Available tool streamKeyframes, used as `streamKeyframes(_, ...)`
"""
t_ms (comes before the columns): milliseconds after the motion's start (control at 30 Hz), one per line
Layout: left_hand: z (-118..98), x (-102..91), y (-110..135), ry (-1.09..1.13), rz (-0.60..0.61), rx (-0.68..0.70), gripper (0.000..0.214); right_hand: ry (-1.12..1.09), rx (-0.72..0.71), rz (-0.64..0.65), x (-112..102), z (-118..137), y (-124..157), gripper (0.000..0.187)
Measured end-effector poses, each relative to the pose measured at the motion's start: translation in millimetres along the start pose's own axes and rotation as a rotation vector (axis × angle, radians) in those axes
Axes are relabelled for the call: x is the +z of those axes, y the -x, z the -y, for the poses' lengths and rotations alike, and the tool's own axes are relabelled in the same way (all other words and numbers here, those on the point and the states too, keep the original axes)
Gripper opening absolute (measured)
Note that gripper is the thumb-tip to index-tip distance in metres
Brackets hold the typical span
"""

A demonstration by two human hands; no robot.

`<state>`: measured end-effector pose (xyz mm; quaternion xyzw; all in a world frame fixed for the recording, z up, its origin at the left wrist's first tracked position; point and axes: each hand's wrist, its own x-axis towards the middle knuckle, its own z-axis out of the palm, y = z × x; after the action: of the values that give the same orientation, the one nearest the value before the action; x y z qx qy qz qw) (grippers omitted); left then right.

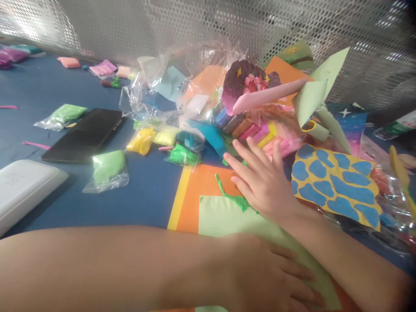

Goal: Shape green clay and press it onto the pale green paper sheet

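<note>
My left hand (263,273) lies flat on a pale green sheet of paper (217,212), its fingers stretched towards the right. Farther up, my right hand (260,177) has its fingers spread, above the sheet's upper edge. Beside its palm, a thin bent strip of bright green modelling clay (238,200) crosses from an orange sheet (191,190) onto the pale green paper. Small green bits show near my right fingertips; whether the fingers touch them I cannot tell. Part of the paper is covered by my hands and forearms.
Behind my right hand is a heap of clay packets (256,130), clear plastic and folded paper. A yellow sheet with blue patches (334,182) lies at right. Leftwards are a bagged green clay packet (108,167), a black phone (86,134) and a white case (29,190). Perforated metal (195,26) stands behind.
</note>
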<state>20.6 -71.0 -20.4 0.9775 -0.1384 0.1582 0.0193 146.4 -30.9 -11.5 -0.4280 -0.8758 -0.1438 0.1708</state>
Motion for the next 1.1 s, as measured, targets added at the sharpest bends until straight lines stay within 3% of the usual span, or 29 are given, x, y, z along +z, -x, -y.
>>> streamKeyframes(133, -1, 3.8, 1, 0.010, -0.048, -0.007, 0.042, -0.057, -0.143, 0.130, 1, 4, 2, 0.059)
streamKeyframes(233, 0, 1.9, 0, 0.038, -0.036, 0.008, 0.043, 0.000, -0.002, 0.166, 5, 2, 1, 0.062)
streamKeyframes(367, 1, -2.4, -1, 0.042, 0.031, 0.022, 0.043, 0.047, 0.116, 0.082, 2, -5, -1, 0.057)
streamKeyframes(500, 1, -0.2, -1, 0.018, -0.004, 0.029, 0.041, -0.036, -0.065, 0.167, -1, -3, 1, 0.061)
streamKeyframes(567, 1, 2.7, 0, 0.019, -0.042, 0.025, 0.042, -0.029, -0.079, 0.207, 1, -3, 2, 0.061)
streamKeyframes(700, 0, 5.5, 1, 0.040, -0.058, 0.007, 0.045, 0.050, 0.053, 0.100, 0, -11, 1, 0.056)
streamKeyframes(767, -1, 4.7, 2, 0.041, -0.066, 0.008, 0.045, 0.038, 0.031, 0.053, -2, -14, 1, 0.055)
streamKeyframes(900, -1, 2.6, 2, 0.027, -0.065, 0.008, 0.042, -0.030, -0.145, 0.157, 0, -13, 3, 0.059)
streamKeyframes(967, -1, 2.8, 2, 0.038, -0.051, 0.005, 0.042, 0.003, -0.108, 0.173, 2, -13, 3, 0.059)
streamKeyframes(1100, -2, 4.2, 2, 0.046, -0.055, 0.001, 0.043, 0.154, 0.101, -0.063, -2, -18, 0, 0.048)
